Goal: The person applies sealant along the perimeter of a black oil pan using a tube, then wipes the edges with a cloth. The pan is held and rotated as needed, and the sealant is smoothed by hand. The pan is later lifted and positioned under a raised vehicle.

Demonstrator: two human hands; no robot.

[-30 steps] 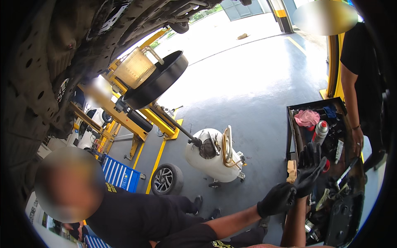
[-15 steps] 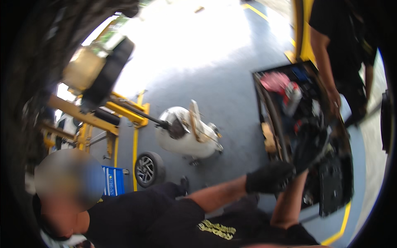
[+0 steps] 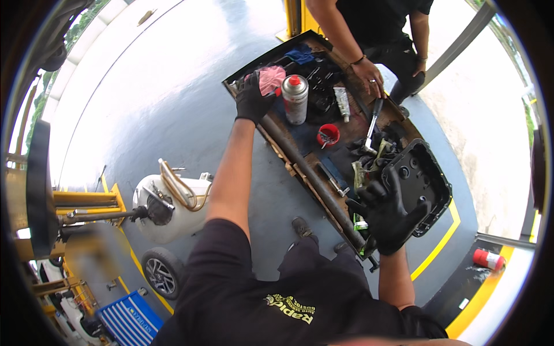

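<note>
Both my hands wear black gloves. My left hand (image 3: 253,99) reaches far out to the back end of a long dark tool tray (image 3: 300,158) and closes on a pink rag (image 3: 273,77) lying there. A grey spray can with a red cap (image 3: 295,99) stands just right of it. My right hand (image 3: 385,214) hovers with fingers spread over the tray's near end, holding nothing, next to a black oil pan (image 3: 420,180).
Another person stands behind the tray, one hand (image 3: 369,77) resting on it. A red cup (image 3: 328,136), a tube (image 3: 341,104) and a ratchet (image 3: 372,124) lie in the tray. A white drain tank (image 3: 173,209), a blue toolbox (image 3: 130,320) and a red can (image 3: 487,259) are on the floor.
The view has swung down onto the tray. My left hand has stretched out from near the tray's edge to the pink rag; my right hand now hangs spread over the near end.
</note>
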